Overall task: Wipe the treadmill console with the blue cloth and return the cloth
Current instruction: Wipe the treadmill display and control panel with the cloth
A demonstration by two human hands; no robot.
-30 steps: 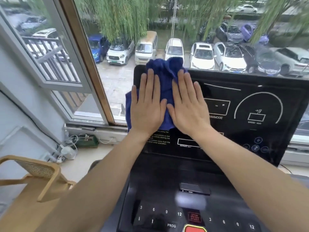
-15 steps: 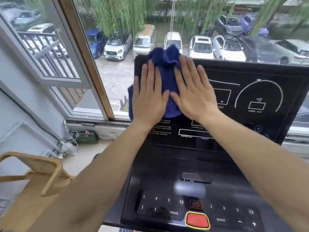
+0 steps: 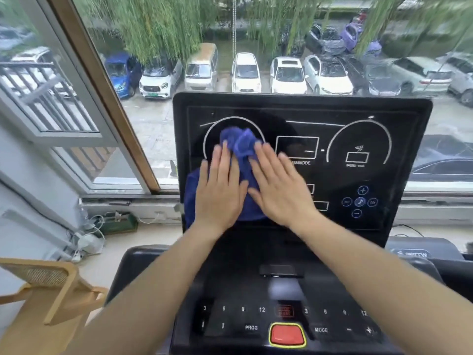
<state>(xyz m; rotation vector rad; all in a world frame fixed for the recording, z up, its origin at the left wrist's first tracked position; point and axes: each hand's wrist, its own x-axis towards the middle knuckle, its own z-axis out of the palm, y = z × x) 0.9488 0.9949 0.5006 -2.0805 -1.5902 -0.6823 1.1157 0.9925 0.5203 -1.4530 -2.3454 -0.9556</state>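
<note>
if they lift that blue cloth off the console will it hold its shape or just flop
Probably flop: the blue cloth lies bunched in soft folds under the left hand and right hand, and its edge droops past the treadmill console. It looks light. It likely slides easily on the glossy panel.

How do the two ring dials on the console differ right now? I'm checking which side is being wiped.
The left ring dial is mostly covered by the blue cloth and both hands; the right ring dial is fully exposed. The right one shows a small box and icon inside; the left one's inside is hidden. Both are white arcs on the same black console.
</note>
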